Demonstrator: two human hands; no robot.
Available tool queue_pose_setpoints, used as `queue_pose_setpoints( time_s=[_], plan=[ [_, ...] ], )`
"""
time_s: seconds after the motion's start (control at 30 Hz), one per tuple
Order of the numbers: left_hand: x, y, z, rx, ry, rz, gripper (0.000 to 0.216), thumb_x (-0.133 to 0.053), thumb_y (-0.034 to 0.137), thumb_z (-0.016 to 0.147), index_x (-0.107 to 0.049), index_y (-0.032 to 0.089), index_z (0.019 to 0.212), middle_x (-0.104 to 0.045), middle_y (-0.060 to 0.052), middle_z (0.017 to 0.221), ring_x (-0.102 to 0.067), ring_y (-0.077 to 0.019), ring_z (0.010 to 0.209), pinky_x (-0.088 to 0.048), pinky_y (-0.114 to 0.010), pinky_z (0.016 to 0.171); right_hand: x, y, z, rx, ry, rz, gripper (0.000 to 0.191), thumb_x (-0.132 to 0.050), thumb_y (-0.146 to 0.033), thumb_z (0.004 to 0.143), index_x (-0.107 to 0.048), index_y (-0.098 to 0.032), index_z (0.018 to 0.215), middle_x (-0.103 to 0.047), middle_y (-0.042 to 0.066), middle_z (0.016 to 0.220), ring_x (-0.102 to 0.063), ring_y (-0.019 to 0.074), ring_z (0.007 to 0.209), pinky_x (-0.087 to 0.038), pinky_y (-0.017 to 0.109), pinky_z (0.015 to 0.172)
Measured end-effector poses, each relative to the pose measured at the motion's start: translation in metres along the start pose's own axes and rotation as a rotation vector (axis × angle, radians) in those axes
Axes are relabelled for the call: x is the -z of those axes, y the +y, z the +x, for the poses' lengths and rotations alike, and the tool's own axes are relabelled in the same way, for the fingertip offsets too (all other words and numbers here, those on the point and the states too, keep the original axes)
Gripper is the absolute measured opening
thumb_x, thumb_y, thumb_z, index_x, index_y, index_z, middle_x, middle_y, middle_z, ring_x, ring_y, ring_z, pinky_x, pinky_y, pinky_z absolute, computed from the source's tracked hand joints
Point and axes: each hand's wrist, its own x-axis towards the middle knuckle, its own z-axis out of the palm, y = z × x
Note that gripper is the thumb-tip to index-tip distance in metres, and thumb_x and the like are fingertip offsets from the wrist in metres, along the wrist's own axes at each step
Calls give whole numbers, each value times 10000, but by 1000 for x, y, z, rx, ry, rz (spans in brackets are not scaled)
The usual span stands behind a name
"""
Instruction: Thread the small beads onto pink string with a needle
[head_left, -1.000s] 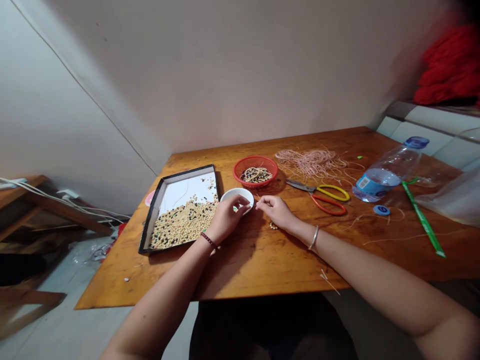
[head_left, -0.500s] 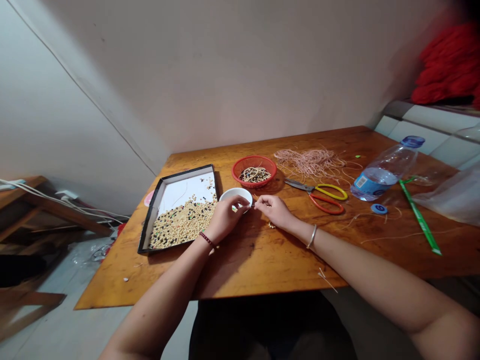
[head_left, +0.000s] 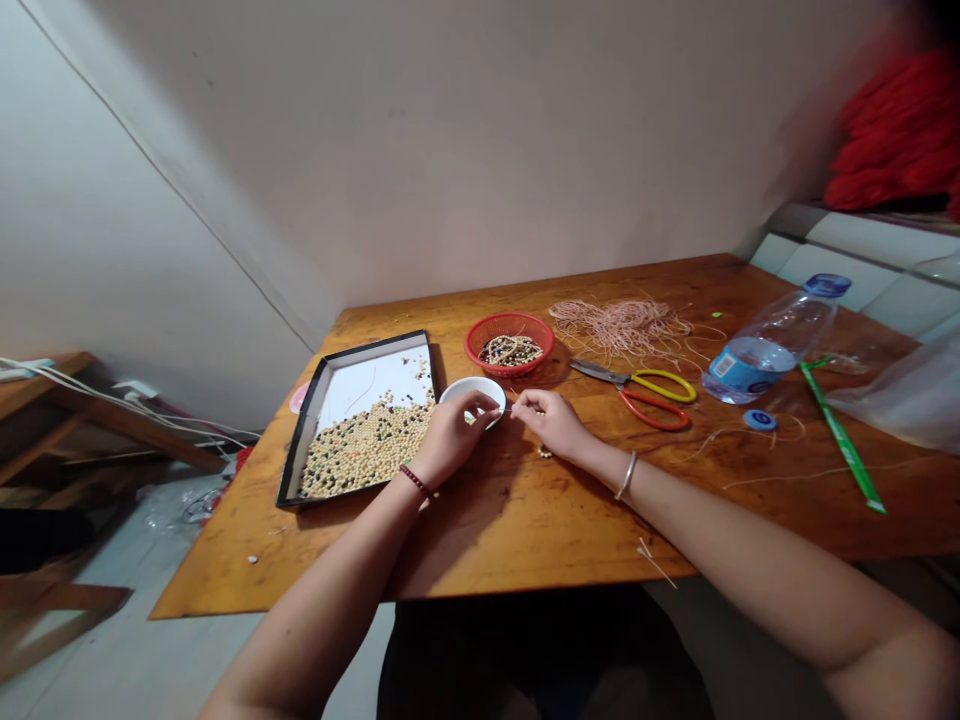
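My left hand is pinched shut over the near edge of a small white bowl, holding something too small to name. Facing it, my right hand pinches the end of a thin cord, fingertips almost touching the left ones. A few strung beads lie on the table under my right wrist. Left of the hands lies a black-rimmed tray with several cream and dark beads. A red basket with beaded strands stands behind the bowl.
On the wooden table lie scissors with yellow and orange handles, a heap of pink cord, a plastic water bottle on its side, its blue cap and a green stick. A clear plastic bag sits at the right edge.
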Motion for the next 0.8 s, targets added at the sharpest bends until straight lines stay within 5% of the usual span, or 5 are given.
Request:
queue_pose_setpoints(
  time_s=[0.5, 0.8],
  plan=[
    [0, 2, -1, -58, -62, -23, 127, -609, 266, 848, -710, 228, 914, -728, -20, 911, -665, -157, 800, -530, -277, 743, -5, 0, 0, -16, -44, 99, 196, -525, -296, 782, -600, -163, 660, -594, 9, 650, -515, 142, 629, -379, 257, 615],
    [-2, 7, 0, -1, 1, -346, 264, -612, 230, 822, -590, 167, 1077, -672, -109, 1054, -688, -180, 903, -556, -237, 658, -5, 3, 2, -95, -17, 162, 205, -518, -320, 777, -583, -180, 641, -560, -2, 603, -506, 146, 628, -390, 250, 610]
  ],
)
